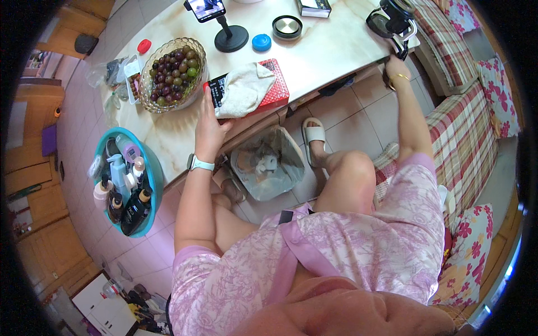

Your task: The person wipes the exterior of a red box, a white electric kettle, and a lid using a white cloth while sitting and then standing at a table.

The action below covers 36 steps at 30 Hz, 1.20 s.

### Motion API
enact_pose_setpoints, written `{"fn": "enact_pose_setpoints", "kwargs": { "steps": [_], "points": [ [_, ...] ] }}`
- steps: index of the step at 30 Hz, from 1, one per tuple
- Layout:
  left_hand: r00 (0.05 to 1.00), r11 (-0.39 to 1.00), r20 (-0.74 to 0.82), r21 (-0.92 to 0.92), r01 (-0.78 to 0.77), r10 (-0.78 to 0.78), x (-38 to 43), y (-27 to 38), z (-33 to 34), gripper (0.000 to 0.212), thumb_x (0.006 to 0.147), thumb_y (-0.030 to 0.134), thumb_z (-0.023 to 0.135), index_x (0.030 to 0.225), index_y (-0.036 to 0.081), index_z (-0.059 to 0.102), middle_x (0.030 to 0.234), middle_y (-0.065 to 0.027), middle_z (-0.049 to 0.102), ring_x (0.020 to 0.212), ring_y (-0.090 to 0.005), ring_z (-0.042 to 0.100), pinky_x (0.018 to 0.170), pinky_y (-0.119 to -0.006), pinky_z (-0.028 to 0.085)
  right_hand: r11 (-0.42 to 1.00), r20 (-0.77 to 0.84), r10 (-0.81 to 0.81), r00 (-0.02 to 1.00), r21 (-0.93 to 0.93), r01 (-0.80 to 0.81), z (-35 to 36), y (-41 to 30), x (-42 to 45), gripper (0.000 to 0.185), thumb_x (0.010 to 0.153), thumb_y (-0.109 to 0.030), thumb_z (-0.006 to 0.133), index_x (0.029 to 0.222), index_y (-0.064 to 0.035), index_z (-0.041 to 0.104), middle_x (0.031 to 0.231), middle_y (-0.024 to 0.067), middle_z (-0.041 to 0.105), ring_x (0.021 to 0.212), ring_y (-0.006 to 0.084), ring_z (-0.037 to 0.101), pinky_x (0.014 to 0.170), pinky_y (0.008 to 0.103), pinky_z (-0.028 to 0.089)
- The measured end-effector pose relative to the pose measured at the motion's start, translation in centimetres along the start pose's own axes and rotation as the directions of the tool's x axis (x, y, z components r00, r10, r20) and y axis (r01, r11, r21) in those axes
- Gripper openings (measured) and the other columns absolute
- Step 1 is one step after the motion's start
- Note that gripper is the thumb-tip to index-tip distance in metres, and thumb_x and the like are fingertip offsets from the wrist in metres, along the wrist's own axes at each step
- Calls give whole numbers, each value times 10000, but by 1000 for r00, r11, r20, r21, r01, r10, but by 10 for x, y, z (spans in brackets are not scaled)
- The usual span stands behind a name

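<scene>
My left hand [211, 124] rests at the near edge of the marble-patterned table [332, 46], its fingers extended against the left end of a red and black box [277, 90]. A folded whitish cloth [246, 90] lies on that box. Left of it, a scalloped clear bowl [201, 54] holds grapes [172, 77]. My right hand [396, 69] reaches to the table's right end, beside a black strap or handle [400, 49] below a black appliance with a glass-like part [393, 19]; whether the fingers grip anything cannot be made out.
A phone on a black stand [231, 38], a blue lid [261, 42], a round black-rimmed lid [287, 27], a red cap [144, 46] and a book [314, 8] are on the table. A teal basin [157, 180] of bottles stands left. Below is a lined trash bin [269, 168]; a plaid sofa [466, 122] is right.
</scene>
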<state>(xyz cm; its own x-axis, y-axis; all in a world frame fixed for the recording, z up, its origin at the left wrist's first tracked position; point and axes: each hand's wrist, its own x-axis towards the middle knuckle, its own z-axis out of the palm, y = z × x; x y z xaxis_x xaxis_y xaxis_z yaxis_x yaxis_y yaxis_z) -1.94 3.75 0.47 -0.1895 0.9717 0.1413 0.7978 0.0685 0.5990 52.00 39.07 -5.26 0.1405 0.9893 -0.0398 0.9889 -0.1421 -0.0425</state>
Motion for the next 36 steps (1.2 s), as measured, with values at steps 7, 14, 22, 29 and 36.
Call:
{"fn": "enact_pose_setpoints", "kwargs": {
  "steps": [7,14,22,29,36],
  "points": [
    [999,998,-40,55,-13,15,-3,-9,3,1215,714,62,880,1642,66,95,1526,-252,437,1343,-419,511,1059,-436,489,985,55,-171,984,-1,172,-71,30,-64,430,897,-361,653,1209,-69,701,1106,237,728,1042,405,697,918,479,543],
    [1000,998,-14,60,-27,28,7,-7,8,1218,703,55,879,1640,67,101,1543,-253,423,1360,-418,499,1074,-431,483,936,-273,-329,904,28,350,-123,-69,-62,475,894,-439,663,1252,-128,682,1102,207,729,1040,382,697,917,472,551],
    [1000,998,-22,69,11,-10,1,-6,1,1201,689,44,872,1635,66,134,1590,-237,376,1405,-408,460,1106,-429,461,636,-384,-708,593,20,772,-56,-241,-86,768,795,-377,840,1461,-157,528,1488,229,501,1307,403,542,1065,471,480],
    [1000,998,-11,68,-7,8,8,2,1,1200,687,13,850,1641,78,125,1564,-254,406,1382,-415,485,1072,-441,484,610,-353,-719,599,95,787,-8,-303,-53,684,800,-386,799,1411,-171,578,1414,186,562,1305,370,544,1074,444,481],
    [1000,998,-15,66,5,-4,4,1,-3,1208,683,22,854,1643,81,123,1576,-263,386,1372,-437,484,1065,-447,492,546,-331,-786,522,24,837,-28,-222,-24,475,828,-340,779,1233,-109,690,1298,180,644,1188,378,614,1023,449,511]
  ]
}}
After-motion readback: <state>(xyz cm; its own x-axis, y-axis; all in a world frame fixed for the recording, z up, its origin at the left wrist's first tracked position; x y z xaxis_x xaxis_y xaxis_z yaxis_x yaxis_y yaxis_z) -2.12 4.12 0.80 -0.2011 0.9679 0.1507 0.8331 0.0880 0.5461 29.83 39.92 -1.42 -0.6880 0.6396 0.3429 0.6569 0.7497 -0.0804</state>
